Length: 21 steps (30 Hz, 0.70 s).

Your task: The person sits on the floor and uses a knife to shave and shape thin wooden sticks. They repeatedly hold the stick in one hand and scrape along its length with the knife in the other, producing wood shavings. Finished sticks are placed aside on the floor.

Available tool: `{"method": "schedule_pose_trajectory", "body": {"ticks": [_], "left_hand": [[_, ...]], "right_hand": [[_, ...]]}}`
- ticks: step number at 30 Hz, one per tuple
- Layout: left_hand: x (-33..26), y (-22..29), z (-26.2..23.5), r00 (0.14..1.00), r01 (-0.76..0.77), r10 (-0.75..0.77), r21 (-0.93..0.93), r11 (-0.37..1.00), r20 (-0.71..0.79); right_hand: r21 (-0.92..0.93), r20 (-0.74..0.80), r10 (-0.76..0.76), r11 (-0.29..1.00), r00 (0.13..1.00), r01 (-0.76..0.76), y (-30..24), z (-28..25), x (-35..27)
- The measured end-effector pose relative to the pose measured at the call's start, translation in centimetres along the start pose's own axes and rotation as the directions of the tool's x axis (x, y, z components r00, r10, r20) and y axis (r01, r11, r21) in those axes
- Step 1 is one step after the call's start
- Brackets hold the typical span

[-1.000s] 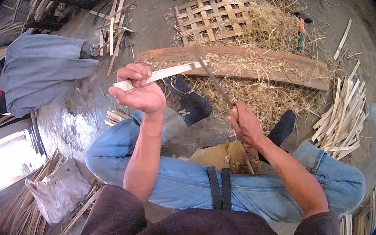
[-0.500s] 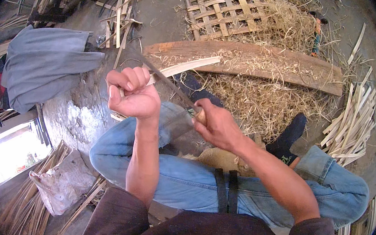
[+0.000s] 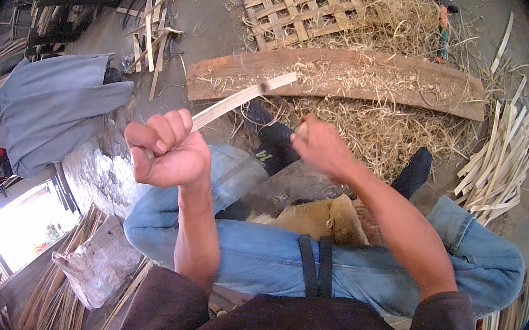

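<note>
My left hand [image 3: 172, 148] is closed around one end of a pale, flat bamboo strip [image 3: 239, 102], which slants up to the right, its far end over a wooden plank [image 3: 353, 77]. In my right hand [image 3: 324, 147] is a knife, gripped by its light handle [image 3: 302, 130]. The blade is hard to make out; a small dark spot lies across the strip near its far end, and I cannot tell if it is the blade's tip. Both hands are above my crossed legs, in front of the plank.
Curly shavings [image 3: 378, 139] cover the plank and floor around a woven lattice panel [image 3: 302, 9]. Cut strips [image 3: 497, 159] are heaped at the right. A grey cloth [image 3: 55, 108] hangs at the left, above a crumpled white bag [image 3: 96, 263] and long thin strips.
My left hand has moved left and down with the strip. My right hand has moved right and slightly up with the knife, whose long blade showed plainly before. The view has shifted slightly.
</note>
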<state>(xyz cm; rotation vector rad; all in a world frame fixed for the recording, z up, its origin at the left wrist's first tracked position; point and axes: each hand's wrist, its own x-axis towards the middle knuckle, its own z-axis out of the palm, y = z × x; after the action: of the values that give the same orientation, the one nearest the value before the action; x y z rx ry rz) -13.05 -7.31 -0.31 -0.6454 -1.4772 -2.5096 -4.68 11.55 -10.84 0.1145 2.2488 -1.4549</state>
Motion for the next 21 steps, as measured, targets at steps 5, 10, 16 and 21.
{"method": "schedule_pose_trajectory", "body": {"ticks": [5, 10, 16, 21], "left_hand": [[0.6, -0.2, -0.8, 1.0, -0.016, 0.017, 0.048, 0.999, -0.011], [1.0, -0.2, -1.6, 1.0, -0.005, 0.006, 0.025, 1.0, -0.031], [0.7, 0.1, -1.7, 1.0, -0.001, 0.0, -0.033, 0.999, -0.015], [0.1, -0.4, -0.9, 0.999, -0.002, 0.002, 0.004, 1.0, 0.033]], "right_hand": [[0.02, -0.051, 0.004, 1.0, 0.999, -0.003, 1.0, 1.0, -0.1], [-0.055, -0.105, 0.074, 0.995, 0.992, -0.08, 2.8, 0.8, 0.8], [-0.228, -0.12, 0.134, 0.961, 0.984, -0.159, 6.3, -0.4, 1.2], [-0.194, -0.09, 0.053, 0.978, 0.995, -0.07, 5.7, 0.6, -0.4]]}}
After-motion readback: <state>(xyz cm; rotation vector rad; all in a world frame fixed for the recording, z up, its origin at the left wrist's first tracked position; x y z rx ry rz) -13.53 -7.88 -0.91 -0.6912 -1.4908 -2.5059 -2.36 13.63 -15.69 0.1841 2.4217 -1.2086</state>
